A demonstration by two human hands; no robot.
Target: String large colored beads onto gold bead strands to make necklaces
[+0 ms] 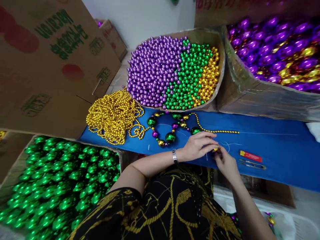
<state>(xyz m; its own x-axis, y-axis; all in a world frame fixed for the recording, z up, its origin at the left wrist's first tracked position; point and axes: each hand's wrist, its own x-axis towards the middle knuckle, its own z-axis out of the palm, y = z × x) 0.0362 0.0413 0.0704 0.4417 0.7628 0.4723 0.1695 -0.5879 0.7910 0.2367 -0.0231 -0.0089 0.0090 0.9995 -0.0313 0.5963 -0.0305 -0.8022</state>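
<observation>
My right hand [226,162] is closed, with its thumb and fingertips pinching a small gold bead [215,150]. My left hand [198,146], with a metal band [174,156] at the wrist, meets it at the fingertips. Its fingers are bent together, but what they grip is hidden; a short white thread [207,156] shows below them. Beside the left hand lies a strand of large green, purple and gold beads [170,137] on the blue table [282,150]. A thin gold bead chain [222,131] runs past the hands, and a pale thread [265,133] trails rightward from its end.
A red lighter [252,156] and thread snips [252,164] lie right of my hands. Tangled gold bead chains [110,116] sit at left. Behind stands a box of purple, green and gold beads [160,70]; boxes of purple-gold beads [272,50] and green beads [67,183] flank the table.
</observation>
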